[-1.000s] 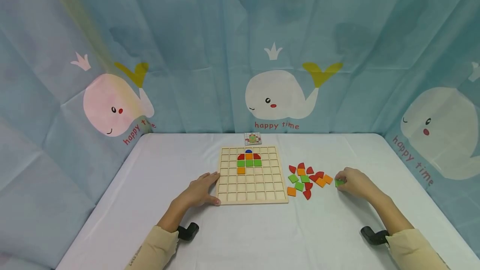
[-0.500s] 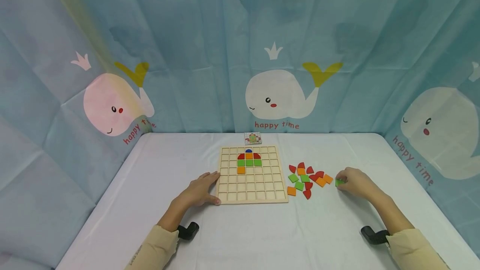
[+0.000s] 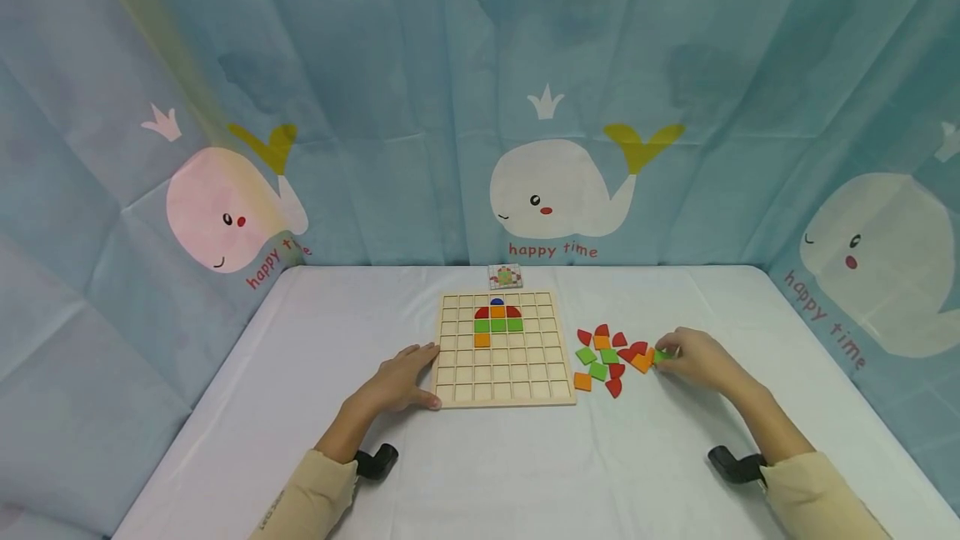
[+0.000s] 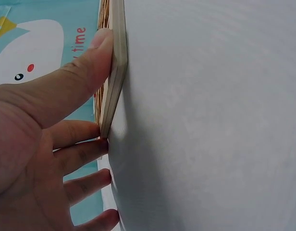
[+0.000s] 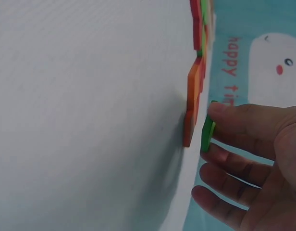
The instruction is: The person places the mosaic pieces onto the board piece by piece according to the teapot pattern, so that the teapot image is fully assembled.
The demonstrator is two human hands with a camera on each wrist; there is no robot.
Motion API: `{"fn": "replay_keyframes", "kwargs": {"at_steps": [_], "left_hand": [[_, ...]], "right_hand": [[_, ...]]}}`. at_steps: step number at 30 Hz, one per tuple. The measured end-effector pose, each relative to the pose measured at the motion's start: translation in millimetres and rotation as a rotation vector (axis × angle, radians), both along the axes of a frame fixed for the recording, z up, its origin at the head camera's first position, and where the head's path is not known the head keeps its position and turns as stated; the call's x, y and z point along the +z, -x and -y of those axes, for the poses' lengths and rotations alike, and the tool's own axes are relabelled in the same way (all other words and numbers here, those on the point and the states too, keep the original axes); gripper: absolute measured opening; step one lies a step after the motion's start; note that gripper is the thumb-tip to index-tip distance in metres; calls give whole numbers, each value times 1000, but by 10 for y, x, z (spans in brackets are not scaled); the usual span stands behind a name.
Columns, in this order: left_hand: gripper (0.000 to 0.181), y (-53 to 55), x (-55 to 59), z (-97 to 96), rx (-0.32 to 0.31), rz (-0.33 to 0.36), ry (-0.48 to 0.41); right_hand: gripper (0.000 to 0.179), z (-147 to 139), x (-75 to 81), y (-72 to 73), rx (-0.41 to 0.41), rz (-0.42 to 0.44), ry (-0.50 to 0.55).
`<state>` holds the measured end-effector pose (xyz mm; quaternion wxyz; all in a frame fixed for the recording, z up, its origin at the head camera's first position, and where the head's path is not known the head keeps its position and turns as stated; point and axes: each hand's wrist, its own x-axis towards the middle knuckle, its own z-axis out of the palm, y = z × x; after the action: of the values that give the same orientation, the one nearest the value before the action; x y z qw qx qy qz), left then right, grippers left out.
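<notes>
My right hand (image 3: 699, 358) pinches a green square tile (image 5: 208, 129) between thumb and fingers, just above the tabletop at the right end of the loose tiles. An orange tile (image 5: 188, 126) lies close beside it in the right wrist view. My left hand (image 3: 397, 382) rests at the left edge of a wooden grid board (image 3: 501, 388), fingers spread and straight, thumb at the near corner (image 4: 120, 57). On the board sit a blue half-round piece (image 3: 497, 302), two red quarter-rounds (image 3: 513, 312), a row of green squares (image 3: 498, 326) and orange squares (image 3: 482, 340).
Between board and right hand lie several loose red quarter-round, green and orange square tiles (image 3: 597, 372), some overlapping. A small pattern card (image 3: 506, 277) lies behind the board on the white table (image 3: 300, 340). A blue whale-print curtain (image 3: 420, 190) hangs behind and at both sides.
My right hand has lifted the green tile and shifted left with it, close to the orange tiles. The left hand and the board have stayed in place.
</notes>
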<state>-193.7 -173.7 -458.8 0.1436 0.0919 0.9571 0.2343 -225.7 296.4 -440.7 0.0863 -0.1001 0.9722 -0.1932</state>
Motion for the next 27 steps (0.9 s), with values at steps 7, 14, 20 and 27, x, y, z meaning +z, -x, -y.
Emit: {"fn": "replay_keyframes", "kwargs": {"at_steps": [7,14,20,27], "left_hand": [[96,-4,4,-13,26,14,6],[96,-1,2,-24,31,16,8],[97,-4,11,-24,26,12,12],[96,3,0,-10,14,7,6]], "right_hand": [[28,185,40,75,28,9,24],[27,400,93,149,63,6,52],[30,585,131,222,64,-6,47],[32,773,162,287,99,-30,86]]}}
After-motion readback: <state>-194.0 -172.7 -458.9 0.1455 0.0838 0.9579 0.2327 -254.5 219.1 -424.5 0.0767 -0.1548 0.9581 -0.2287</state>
